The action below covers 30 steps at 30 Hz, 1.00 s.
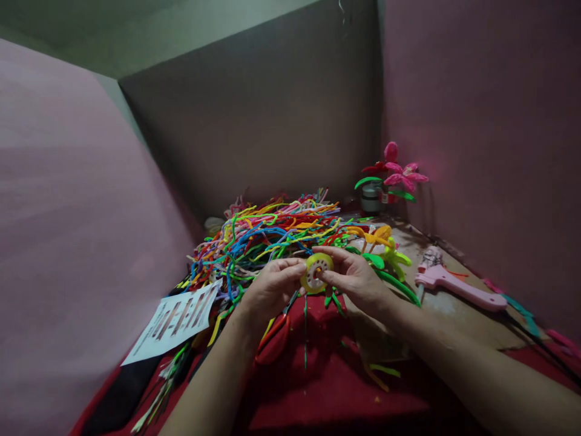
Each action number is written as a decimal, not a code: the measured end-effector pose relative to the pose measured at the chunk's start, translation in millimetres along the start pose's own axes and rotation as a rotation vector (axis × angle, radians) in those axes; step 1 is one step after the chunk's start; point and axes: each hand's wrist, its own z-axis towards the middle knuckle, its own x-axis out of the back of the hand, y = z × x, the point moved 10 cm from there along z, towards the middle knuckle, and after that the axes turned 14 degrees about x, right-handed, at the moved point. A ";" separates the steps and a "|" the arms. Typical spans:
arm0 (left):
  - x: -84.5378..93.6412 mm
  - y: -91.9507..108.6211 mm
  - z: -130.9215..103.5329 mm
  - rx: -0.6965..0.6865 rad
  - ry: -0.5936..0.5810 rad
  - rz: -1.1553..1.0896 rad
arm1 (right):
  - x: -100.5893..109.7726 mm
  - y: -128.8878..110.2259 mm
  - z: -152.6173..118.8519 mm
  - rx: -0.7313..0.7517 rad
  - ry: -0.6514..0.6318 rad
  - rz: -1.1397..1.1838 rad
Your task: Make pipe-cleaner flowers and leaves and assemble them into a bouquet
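Observation:
Between both hands I hold a small round yellow spool [313, 284] with a pale, holed face and a small orange-brown bit at its centre. My left hand [278, 280] pinches its left edge. My right hand [354, 274] grips the right side, thumb near the centre and index finger over the top. A thin dark green strand [305, 339] hangs below the spool; whether it comes off it I cannot tell. Just under my left hand lie red-handled scissors [273, 339] on the red cloth. Behind the hands spreads a large heap of coloured pipe cleaners [272, 233].
A pink glue gun [463, 289] rests on a brown board [476, 324] at the right. Orange and yellow-green pipe-cleaner flowers [384, 239] lie beside my right hand. Pink flowers [403, 174] stand at the back. On the left is a printed sheet [175, 321]; walls close in the sides.

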 end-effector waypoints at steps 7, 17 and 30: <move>20.2 -9.3 -1.9 -0.046 0.045 -0.146 | -7.0 11.4 -5.7 -0.074 -0.097 -0.146; 24.7 0.8 -10.8 -0.122 0.194 -0.006 | 12.3 12.3 -4.8 -0.108 0.099 0.021; 24.6 5.1 -15.2 -0.169 0.237 -0.002 | 3.0 20.2 -10.4 -0.208 0.091 0.216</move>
